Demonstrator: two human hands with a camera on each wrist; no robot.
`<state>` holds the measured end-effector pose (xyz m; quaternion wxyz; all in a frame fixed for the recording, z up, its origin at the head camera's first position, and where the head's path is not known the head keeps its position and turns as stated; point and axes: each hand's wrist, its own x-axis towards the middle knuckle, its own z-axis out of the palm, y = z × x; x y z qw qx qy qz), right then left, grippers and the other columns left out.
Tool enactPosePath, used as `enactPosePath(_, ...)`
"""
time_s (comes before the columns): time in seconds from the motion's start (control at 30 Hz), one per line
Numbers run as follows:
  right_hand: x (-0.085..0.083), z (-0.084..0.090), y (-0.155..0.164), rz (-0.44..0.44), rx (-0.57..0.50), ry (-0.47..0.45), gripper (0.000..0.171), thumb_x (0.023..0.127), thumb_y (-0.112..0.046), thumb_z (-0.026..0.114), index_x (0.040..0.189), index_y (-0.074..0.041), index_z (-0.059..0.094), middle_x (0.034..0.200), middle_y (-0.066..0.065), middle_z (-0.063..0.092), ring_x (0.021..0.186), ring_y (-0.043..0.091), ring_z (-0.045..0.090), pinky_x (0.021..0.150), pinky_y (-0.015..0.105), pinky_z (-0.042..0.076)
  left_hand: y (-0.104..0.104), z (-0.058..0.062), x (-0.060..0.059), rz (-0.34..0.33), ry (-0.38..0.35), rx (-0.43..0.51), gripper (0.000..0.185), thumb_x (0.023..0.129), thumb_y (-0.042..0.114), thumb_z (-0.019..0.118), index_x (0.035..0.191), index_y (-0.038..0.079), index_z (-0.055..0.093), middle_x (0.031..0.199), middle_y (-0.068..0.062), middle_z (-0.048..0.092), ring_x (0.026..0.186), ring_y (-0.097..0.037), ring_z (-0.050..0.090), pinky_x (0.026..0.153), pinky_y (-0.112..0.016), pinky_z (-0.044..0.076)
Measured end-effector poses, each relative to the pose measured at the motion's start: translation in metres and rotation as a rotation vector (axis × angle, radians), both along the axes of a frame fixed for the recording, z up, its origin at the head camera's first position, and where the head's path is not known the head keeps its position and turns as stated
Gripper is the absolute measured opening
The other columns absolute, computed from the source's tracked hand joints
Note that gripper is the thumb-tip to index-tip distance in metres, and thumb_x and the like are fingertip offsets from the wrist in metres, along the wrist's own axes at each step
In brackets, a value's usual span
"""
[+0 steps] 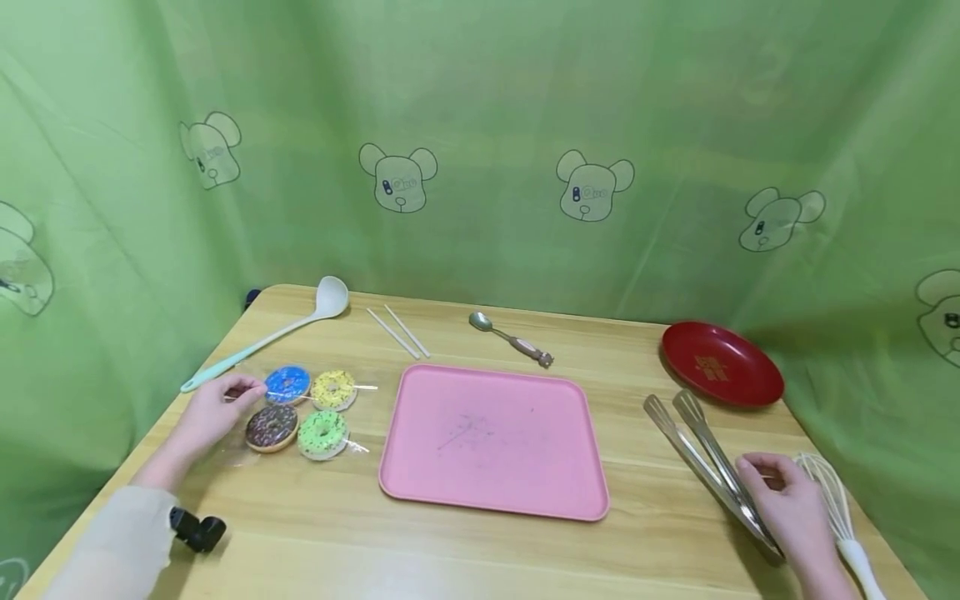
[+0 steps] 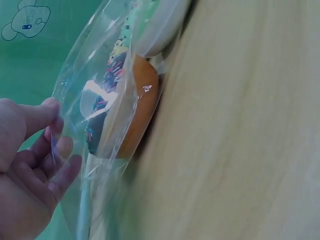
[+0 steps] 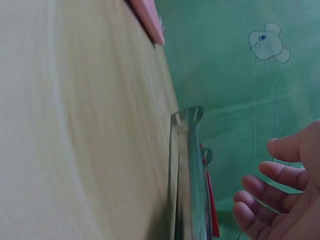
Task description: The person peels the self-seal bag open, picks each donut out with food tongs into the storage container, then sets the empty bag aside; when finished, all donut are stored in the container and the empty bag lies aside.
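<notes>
My left hand (image 1: 210, 412) pinches the edge of a clear plastic bag (image 2: 75, 95) between thumb and fingers. Inside the bag lie toy donuts: a blue one (image 1: 287, 385), a yellow one (image 1: 334, 390), a dark brown one (image 1: 272, 428) and a green one (image 1: 323, 434). On the right side of the table, metal tongs (image 1: 705, 467) lie with their arms spread a little. Just beside the tongs' closed end hovers my right hand (image 1: 795, 508), fingers loosely bent, holding nothing. A white whisk (image 1: 840, 508) is partly behind that hand.
A pink tray (image 1: 495, 508) sits mid-table. Behind it are a spoon (image 1: 513, 340) and two white sticks (image 1: 397, 333). A ladle (image 1: 285, 333) lies at the back left, and a red plate (image 1: 723, 362) at the back right. Green curtains (image 1: 480, 83) surround the table.
</notes>
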<state>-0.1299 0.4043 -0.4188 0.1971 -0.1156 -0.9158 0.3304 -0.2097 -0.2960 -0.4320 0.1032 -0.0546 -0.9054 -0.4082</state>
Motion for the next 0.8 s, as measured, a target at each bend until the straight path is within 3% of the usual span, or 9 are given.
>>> enactPosePath(0.1, 0.001, -0.004, 0.007, -0.007, 0.006, 0.015, 0.032, 0.089, -0.023, 0.063, 0.105, 0.004, 0.060, 0.085, 0.010, 0.065, 0.066, -0.014, 0.045, 0.056, 0.017, 0.040, 0.000, 0.002, 0.000, -0.006, -0.012, 0.034, 0.028, 0.095, 0.022, 0.055, 0.105, -0.004, 0.060, 0.099, -0.016, 0.061, 0.085, -0.014, 0.053, 0.070, -0.016, 0.046)
enactPosePath(0.17, 0.001, -0.006, 0.009, -0.013, 0.024, 0.015, 0.032, 0.088, -0.022, 0.064, 0.105, 0.004, 0.060, 0.085, 0.009, 0.065, 0.066, -0.015, 0.044, 0.055, 0.015, 0.040, -0.001, 0.002, 0.000, -0.003, -0.017, 0.048, 0.029, 0.095, 0.023, 0.055, 0.105, -0.003, 0.060, 0.099, -0.016, 0.062, 0.083, -0.012, 0.053, 0.069, -0.016, 0.047)
enactPosePath(0.4, 0.000, -0.010, 0.009, 0.063, 0.078, -0.012, 0.040, 0.088, -0.020, 0.064, 0.111, 0.011, 0.054, 0.101, 0.033, 0.057, 0.070, -0.016, 0.040, 0.057, 0.008, 0.037, -0.005, 0.002, -0.001, 0.001, -0.025, 0.109, 0.032, 0.094, 0.027, 0.056, 0.105, -0.003, 0.061, 0.094, -0.011, 0.062, 0.078, -0.008, 0.053, 0.065, -0.019, 0.047)
enactPosePath(0.53, -0.004, -0.015, 0.009, 0.115, 0.076, -0.094, 0.052, 0.088, -0.026, 0.064, 0.119, 0.012, 0.047, 0.107, 0.038, 0.053, 0.078, 0.015, 0.060, 0.058, 0.012, 0.039, -0.008, 0.005, 0.000, 0.008, -0.041, 0.191, 0.038, 0.093, 0.030, 0.057, 0.108, -0.006, 0.058, 0.091, -0.007, 0.062, 0.077, -0.006, 0.054, 0.067, -0.018, 0.049)
enactPosePath(0.63, -0.007, -0.020, 0.009, 0.158, 0.089, -0.138, 0.061, 0.086, -0.028, 0.067, 0.123, 0.014, 0.042, 0.106, 0.039, 0.053, 0.089, 0.043, 0.058, 0.060, 0.018, 0.042, -0.009, 0.007, 0.001, 0.012, -0.064, 0.241, 0.043, 0.093, 0.032, 0.058, 0.112, -0.007, 0.056, 0.091, -0.003, 0.063, 0.079, -0.007, 0.057, 0.069, -0.019, 0.051)
enactPosePath(0.8, -0.010, -0.023, 0.006, 0.211, 0.143, -0.168, 0.073, 0.079, -0.027, 0.075, 0.126, 0.015, 0.038, 0.103, 0.040, 0.053, 0.087, 0.046, 0.057, 0.065, 0.039, 0.048, -0.010, 0.009, 0.002, 0.005, -0.095, 0.302, 0.043, 0.092, 0.032, 0.058, 0.113, -0.005, 0.056, 0.091, 0.005, 0.063, 0.082, -0.009, 0.058, 0.072, -0.022, 0.051)
